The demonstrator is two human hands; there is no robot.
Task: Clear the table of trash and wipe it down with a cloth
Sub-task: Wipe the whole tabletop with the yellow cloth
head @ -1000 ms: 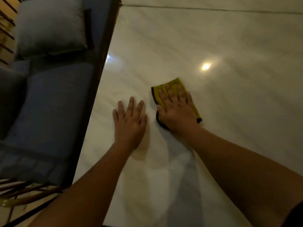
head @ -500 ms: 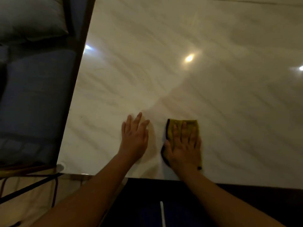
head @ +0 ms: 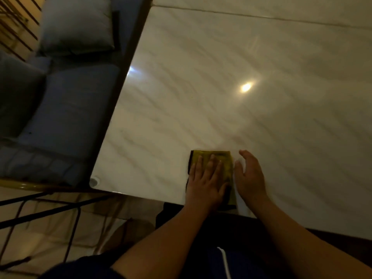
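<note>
A folded yellow cloth [head: 223, 158] with a dark border lies on the glossy white marble table [head: 221, 77], close to its near edge. My left hand [head: 205, 184] presses flat on the cloth with straight fingers and covers most of it. My right hand [head: 249, 178] is just to the right of the cloth, fingers relaxed and slightly curved, holding nothing. No trash shows on the part of the table in view.
A blue cushioned bench [head: 60, 107] with a grey pillow [head: 76, 27] runs along the table's left edge. The near left table corner [head: 94, 181] is rounded. Dark metal bars [head: 50, 212] cross the floor below it. My lap is under the near edge.
The cloth was under my right hand while my left lay flat on the table. Now my left hand presses the cloth and my right has come off to its right.
</note>
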